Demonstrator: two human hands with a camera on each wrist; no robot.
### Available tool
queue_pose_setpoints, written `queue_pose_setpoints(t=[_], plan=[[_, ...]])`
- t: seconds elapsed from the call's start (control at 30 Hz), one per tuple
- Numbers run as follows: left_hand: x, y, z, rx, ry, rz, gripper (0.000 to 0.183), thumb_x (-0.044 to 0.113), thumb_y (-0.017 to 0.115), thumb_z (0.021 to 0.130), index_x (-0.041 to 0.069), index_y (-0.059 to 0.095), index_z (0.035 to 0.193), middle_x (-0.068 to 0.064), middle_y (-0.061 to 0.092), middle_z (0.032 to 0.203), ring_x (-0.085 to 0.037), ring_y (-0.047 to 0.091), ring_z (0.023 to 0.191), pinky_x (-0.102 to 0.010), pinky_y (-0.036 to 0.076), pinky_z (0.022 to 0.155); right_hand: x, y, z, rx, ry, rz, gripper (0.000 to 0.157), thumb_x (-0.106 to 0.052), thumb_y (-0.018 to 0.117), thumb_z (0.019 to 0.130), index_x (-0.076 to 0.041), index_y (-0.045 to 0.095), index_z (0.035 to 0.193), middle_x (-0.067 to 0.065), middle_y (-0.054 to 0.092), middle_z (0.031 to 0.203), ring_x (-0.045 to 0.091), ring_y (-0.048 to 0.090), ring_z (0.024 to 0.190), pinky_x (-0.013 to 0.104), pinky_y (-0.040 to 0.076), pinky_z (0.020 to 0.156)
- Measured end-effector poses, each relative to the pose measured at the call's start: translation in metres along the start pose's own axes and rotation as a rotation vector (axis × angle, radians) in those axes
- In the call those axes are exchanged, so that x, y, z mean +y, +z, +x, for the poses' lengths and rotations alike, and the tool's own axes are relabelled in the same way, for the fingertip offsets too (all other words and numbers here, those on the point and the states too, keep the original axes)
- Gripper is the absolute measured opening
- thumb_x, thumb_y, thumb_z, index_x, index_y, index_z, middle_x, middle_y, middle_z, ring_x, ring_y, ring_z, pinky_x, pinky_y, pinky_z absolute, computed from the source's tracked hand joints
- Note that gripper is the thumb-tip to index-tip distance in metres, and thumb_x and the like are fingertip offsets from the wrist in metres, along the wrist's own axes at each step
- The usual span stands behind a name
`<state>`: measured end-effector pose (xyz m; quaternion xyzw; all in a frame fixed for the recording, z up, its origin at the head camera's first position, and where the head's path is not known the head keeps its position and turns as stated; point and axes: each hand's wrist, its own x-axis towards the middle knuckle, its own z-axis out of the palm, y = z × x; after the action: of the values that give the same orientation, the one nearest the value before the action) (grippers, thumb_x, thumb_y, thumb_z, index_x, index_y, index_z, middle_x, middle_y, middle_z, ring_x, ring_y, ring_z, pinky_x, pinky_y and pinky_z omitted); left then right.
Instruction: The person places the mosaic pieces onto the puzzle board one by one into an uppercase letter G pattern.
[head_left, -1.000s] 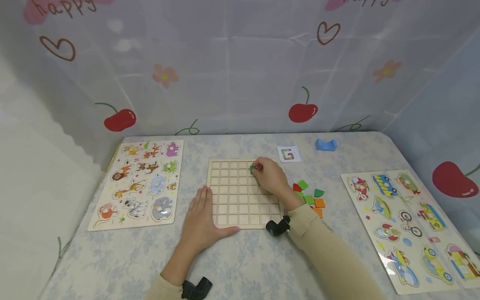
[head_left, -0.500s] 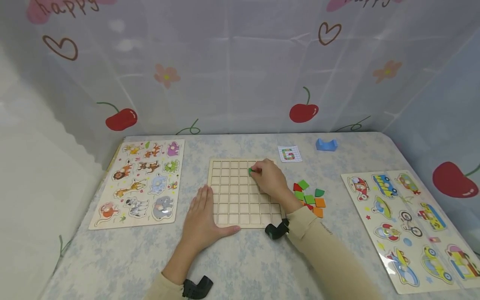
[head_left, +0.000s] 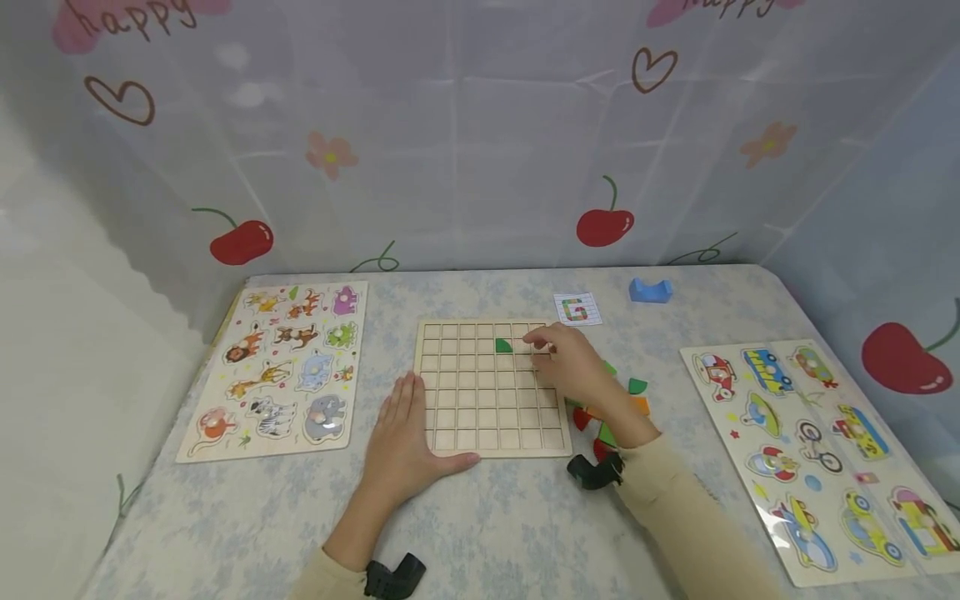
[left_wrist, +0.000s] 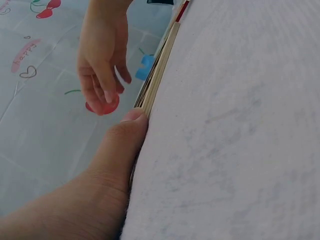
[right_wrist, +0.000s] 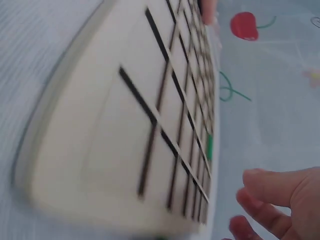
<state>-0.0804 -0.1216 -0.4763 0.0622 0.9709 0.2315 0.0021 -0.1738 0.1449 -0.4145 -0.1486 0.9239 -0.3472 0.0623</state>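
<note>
A wooden grid board lies in the middle of the table. My left hand rests flat along its left side, and the left wrist view shows the thumb against the board's edge. One green quarter-round tile sits in a cell of the second row. Over the board's upper right side hovers my right hand, its fingers loosely bent and holding nothing. In the right wrist view the fingers stand apart from the board. Red, green and orange tiles lie loose right of the board, partly hidden by my right arm.
A small card with a coloured letter G lies behind the board, near a blue holder. An animal puzzle board is at the left, a vehicle puzzle board at the right. A printed curtain hangs behind the table.
My right hand has let go of the green tile, which now lies in a grid cell, and has moved right. The left hand keeps its place.
</note>
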Motion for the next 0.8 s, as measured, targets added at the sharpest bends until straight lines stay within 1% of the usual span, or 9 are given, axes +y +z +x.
queue_pose_setpoints(t=[0.13,0.27,0.33,0.47,0.63,0.8], plan=[[0.000,0.001,0.000,-0.005,0.002,-0.002,0.145,0.089,0.065,0.059,0.001,0.009,0.159,-0.015,0.006,0.168,-0.030,0.005,0.156,-0.049,0.012,0.127,0.017,-0.022,-0.022,0.000,0.022,-0.057,0.034,-0.013,0.063,0.097,-0.009,0.063,0.131,0.011,0.064,0.118,0.028,0.058,0.101,0.042,0.054,0.083],[0.000,0.000,0.000,0.001,0.005,0.002,0.145,0.090,0.066,0.058,0.000,0.009,0.159,-0.016,0.006,0.168,-0.031,0.006,0.156,-0.049,0.013,0.127,0.040,-0.042,-0.045,-0.001,0.080,-0.118,0.033,-0.014,0.063,0.097,-0.009,0.063,0.130,0.011,0.064,0.117,0.026,0.057,0.096,0.036,0.053,0.076],[0.000,0.000,0.000,0.000,0.006,0.006,0.146,0.090,0.065,0.058,0.000,0.009,0.159,-0.016,0.006,0.168,-0.031,0.006,0.156,-0.049,0.013,0.127,0.050,-0.051,-0.056,-0.015,0.110,-0.137,0.032,-0.014,0.063,0.097,-0.008,0.063,0.129,0.013,0.063,0.116,0.025,0.056,0.092,0.033,0.052,0.071],[0.001,-0.001,0.001,-0.007,0.007,0.013,0.146,0.091,0.064,0.058,0.000,0.008,0.158,-0.016,0.005,0.168,-0.031,0.005,0.156,-0.050,0.013,0.127,0.068,-0.066,-0.076,-0.058,0.149,-0.162,0.031,-0.014,0.065,0.095,-0.007,0.064,0.126,0.014,0.063,0.115,0.022,0.054,0.087,0.029,0.049,0.068],[0.002,-0.001,0.003,-0.018,0.002,0.010,0.147,0.090,0.065,0.058,0.000,0.008,0.158,-0.016,0.004,0.168,-0.031,0.004,0.156,-0.050,0.013,0.126,0.083,-0.075,-0.092,-0.087,0.161,-0.161,0.030,-0.014,0.068,0.093,-0.008,0.066,0.122,0.011,0.064,0.112,0.021,0.054,0.088,0.030,0.049,0.071],[0.003,-0.002,0.007,-0.040,-0.003,0.018,0.146,0.090,0.065,0.059,0.000,0.006,0.159,-0.016,0.002,0.168,-0.031,0.002,0.156,-0.050,0.012,0.127,0.092,-0.074,-0.099,-0.100,0.169,-0.156,0.031,-0.017,0.072,0.090,-0.008,0.067,0.120,0.008,0.064,0.109,0.021,0.054,0.091,0.032,0.050,0.075]])
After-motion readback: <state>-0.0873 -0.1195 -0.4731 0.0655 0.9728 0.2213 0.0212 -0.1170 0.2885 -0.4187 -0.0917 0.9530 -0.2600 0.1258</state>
